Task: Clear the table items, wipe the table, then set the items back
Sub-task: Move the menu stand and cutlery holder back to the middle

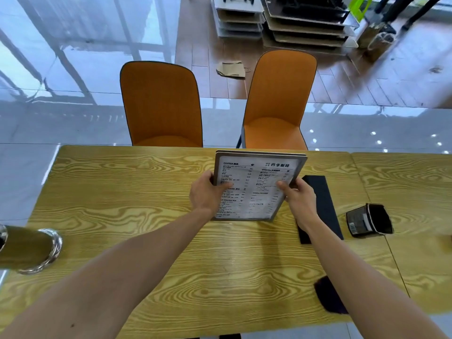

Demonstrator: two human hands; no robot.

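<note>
A framed white menu card [259,182] is held tilted above the middle of the yellow wood-grain table [137,196]. My left hand [208,194] grips its left edge and my right hand [299,196] grips its right edge. Behind my right forearm a long flat black strip [322,201] lies on the table. To the right of it a black open box [369,221] lies on its side. A metal cup [31,250] lies tipped at the table's left edge. A dark flat object [327,297] rests near the front edge, partly hidden by my right arm.
Two orange chairs [161,104] [278,99] stand at the table's far side. A second matching table [411,182] adjoins on the right. Stacked table tops [305,23] and a paper bag [232,69] lie on the floor beyond.
</note>
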